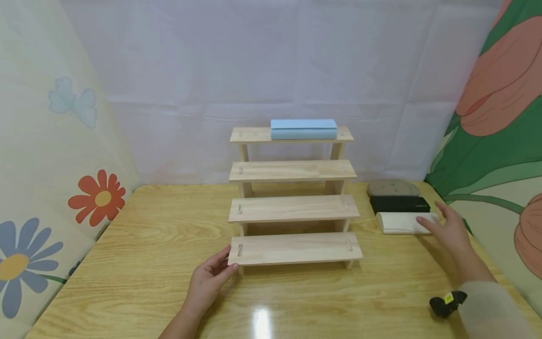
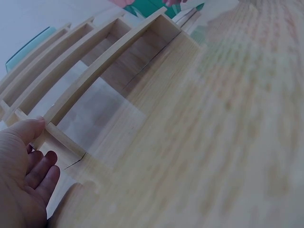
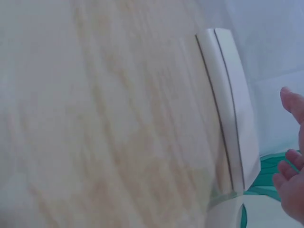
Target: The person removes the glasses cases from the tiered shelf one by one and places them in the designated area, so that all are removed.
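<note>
A wooden four-tier display stand (image 1: 294,249) stands on the table, its steps facing me. My left hand (image 1: 208,282) holds the left end of its lowest step between thumb and fingers; the left wrist view shows the thumb (image 2: 29,129) on the board's corner. A light blue glasses case (image 1: 303,129) lies on the top tier, right of the middle. At the right, my right hand (image 1: 450,230) hovers by the right end of a white glasses case (image 1: 400,223), its fingers spread. In the right wrist view that hand (image 3: 292,175) appears apart from the white case.
Behind the white case lie a black case (image 1: 398,204) and a greyish-beige case (image 1: 393,188), in a row. A white cloth (image 1: 190,94) hangs behind the table (image 1: 169,226). Flower-printed cloths flank both sides. A black strap device (image 1: 446,303) sits at the right wrist.
</note>
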Demonstrator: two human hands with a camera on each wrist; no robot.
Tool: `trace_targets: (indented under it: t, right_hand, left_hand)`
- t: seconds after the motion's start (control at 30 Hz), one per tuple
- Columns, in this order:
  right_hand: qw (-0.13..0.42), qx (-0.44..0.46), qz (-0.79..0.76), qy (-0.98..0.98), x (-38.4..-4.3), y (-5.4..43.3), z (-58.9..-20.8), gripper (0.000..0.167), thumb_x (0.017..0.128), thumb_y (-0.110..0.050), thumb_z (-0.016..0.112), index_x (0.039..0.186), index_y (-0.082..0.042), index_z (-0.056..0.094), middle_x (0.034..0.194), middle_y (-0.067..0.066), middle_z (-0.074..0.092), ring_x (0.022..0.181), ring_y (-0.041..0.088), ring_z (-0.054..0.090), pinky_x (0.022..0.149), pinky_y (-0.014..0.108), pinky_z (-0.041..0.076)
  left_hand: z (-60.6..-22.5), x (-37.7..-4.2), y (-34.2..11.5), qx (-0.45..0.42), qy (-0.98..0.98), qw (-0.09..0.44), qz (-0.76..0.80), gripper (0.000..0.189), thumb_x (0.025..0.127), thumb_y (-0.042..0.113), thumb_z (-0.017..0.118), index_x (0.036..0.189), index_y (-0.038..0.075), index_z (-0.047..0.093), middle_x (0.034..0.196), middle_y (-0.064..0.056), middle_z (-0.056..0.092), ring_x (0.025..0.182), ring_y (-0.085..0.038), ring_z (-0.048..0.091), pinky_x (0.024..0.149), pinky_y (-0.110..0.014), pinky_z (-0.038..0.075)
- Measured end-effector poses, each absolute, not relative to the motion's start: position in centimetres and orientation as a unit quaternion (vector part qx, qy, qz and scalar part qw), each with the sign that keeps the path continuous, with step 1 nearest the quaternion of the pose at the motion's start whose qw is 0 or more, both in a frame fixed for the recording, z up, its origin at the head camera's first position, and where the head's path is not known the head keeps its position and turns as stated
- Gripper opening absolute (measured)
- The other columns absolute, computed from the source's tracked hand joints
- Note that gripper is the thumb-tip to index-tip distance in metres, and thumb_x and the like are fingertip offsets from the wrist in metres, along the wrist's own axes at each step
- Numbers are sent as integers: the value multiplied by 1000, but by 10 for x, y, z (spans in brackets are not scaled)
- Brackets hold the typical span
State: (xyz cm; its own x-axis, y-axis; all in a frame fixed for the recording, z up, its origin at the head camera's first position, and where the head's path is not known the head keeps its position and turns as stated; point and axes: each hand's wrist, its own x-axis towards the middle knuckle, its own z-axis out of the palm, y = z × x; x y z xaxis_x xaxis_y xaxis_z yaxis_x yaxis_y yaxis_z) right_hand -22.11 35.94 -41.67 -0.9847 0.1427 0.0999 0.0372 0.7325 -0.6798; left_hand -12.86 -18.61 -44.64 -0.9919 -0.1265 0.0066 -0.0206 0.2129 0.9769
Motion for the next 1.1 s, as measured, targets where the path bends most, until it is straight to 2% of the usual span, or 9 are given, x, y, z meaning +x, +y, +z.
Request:
trace_targets:
  t: [0.2, 0.73, 1.1]
  right_hand:
    - [66, -34, 378, -923, -228, 350, -402, 86, 98, -44, 55, 154, 5, 11, 152, 41, 17, 133, 62, 22, 102, 74, 30]
    - [62, 5, 408, -911, -255, 317, -356, 89, 97, -47, 56, 156, 0, 10, 159, 32, 11, 142, 54, 15, 113, 67, 23]
    - [64, 37, 421, -904, -273, 283, -318, 90, 94, -48, 61, 158, -10, 10, 162, 25, 11, 145, 51, 16, 115, 65, 23]
  left_hand:
    - [-446, -128, -187, 49, -778, 38, -625, 55, 87, 8, 73, 136, -5, 52, 138, -22, 55, 95, 8, 61, 84, -9, 51]
    - [-446, -128, -187, 46, -778, 39, -625, 55, 87, 8, 73, 136, -4, 53, 138, -21, 56, 95, 7, 61, 84, -10, 52]
    - [-445, -128, -186, 45, -778, 44, -625, 53, 86, 5, 73, 134, -5, 54, 136, -22, 58, 94, 6, 62, 83, -11, 53]
